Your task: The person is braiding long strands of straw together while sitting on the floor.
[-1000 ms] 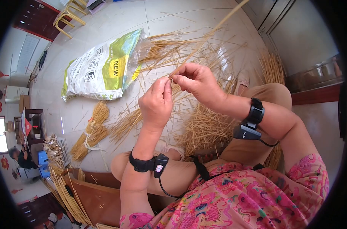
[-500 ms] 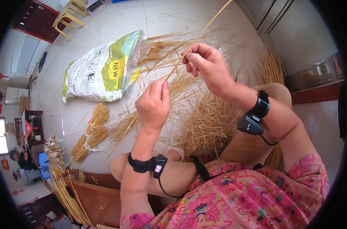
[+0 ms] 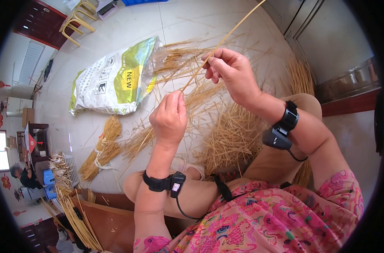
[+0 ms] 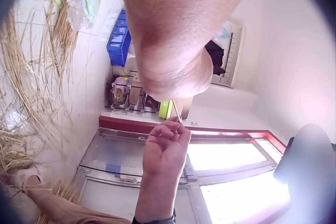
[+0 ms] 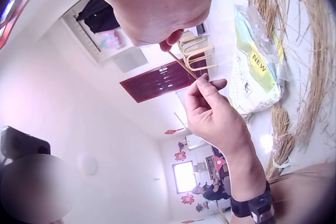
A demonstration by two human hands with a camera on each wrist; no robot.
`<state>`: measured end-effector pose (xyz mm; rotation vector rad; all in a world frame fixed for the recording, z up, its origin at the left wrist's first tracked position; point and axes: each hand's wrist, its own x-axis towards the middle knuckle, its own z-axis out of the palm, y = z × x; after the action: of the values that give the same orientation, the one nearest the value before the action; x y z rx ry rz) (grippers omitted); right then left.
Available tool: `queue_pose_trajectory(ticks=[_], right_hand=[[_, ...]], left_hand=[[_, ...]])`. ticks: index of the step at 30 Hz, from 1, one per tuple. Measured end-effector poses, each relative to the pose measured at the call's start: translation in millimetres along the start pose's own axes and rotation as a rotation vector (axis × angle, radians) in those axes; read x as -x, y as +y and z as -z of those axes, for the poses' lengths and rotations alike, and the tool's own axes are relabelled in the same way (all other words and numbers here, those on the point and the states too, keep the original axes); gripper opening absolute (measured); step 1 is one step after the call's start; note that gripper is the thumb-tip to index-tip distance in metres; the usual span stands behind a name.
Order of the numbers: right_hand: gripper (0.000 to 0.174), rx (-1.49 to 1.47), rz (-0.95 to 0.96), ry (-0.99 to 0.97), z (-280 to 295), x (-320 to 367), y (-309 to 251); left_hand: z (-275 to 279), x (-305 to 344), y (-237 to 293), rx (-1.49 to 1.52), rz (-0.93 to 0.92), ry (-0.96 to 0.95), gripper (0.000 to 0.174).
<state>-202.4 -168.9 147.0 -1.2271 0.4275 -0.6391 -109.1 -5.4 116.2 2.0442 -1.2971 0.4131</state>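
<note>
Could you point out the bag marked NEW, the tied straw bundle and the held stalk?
Bag marked NEW [image 3: 125, 82]: head view, yellow panel.
Tied straw bundle [image 3: 111, 127]: head view, upper half.
Held stalk [image 3: 230, 33]: head view, upper stretch.

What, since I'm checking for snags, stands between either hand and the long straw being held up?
Nothing visible does: the left hand pinches the long straw directly, the right hand holds it farther along, and nothing crosses the stretch between them.

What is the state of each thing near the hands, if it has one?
Left hand: curled, pinching the stalk
Right hand: pinching the stalk higher up
Stalk: held slanting by both hands
Bag: lying down, bulging
Bundle: tied
Straw heap: loose, untied
</note>
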Motion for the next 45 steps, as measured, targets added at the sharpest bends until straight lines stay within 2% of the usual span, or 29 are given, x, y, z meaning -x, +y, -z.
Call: queue_pose_trajectory(ticks=[13, 16, 19, 22, 25, 28, 31, 34, 35, 38, 39, 42, 44, 45], right_hand=[[0.011, -0.017, 0.012, 0.000, -1, 0, 0], [0.010, -0.123, -0.036, -0.089, 4, -3, 3], [0.010, -0.402, -0.219, -0.171, 6, -2, 7], [0.010, -0.533, -0.360, -0.144, 1, 1, 4], [0.009, -0.511, -0.439, -0.111, -1, 2, 5], [0.009, -0.332, -0.405, -0.179, -2, 4, 8], [0.008, 0.034, -0.354, -0.302, -5, 11, 8], [0.009, 0.682, -0.281, -0.734, -4, 17, 9], [0.013, 0.857, -0.144, -0.827, -3, 21, 14], [0.018, 1.128, -0.152, -1.312, 5, 27, 24], [0.023, 1.110, -0.202, -1.285, 10, 31, 25], [0.020, 1.025, -0.093, -0.984, 8, 22, 26], [0.017, 0.781, -0.077, -0.631, 3, 14, 30], [0.016, 0.570, -0.129, -0.538, -1, 11, 27]], left_hand=[[-1, 0, 3, 0.062, 0.056, -0.021, 0.003], [-1, 1, 3, 0.136, 0.088, -0.019, 0.003], [-3, 2, 3, 0.203, 0.100, -0.046, 0.003], [-6, 3, 7, 0.323, 0.154, -0.042, 0.002], [-6, 3, 11, 0.377, 0.188, -0.009, 0.002], [-7, 2, 10, 0.388, 0.218, 0.013, 0.003], [-3, -2, 7, 0.436, 0.284, 0.023, 0.005], [-1, -2, -3, 0.382, 0.299, 0.014, 0.007], [-2, -2, -6, 0.401, 0.312, 0.013, 0.007], [-2, -1, -10, 0.443, 0.353, -0.013, 0.008], [-2, -1, -11, 0.448, 0.369, -0.038, 0.008], [-1, 0, -9, 0.469, 0.387, -0.096, 0.007], [-2, 0, -5, 0.450, 0.354, -0.097, 0.007], [-3, 0, -3, 0.421, 0.318, -0.081, 0.006]])
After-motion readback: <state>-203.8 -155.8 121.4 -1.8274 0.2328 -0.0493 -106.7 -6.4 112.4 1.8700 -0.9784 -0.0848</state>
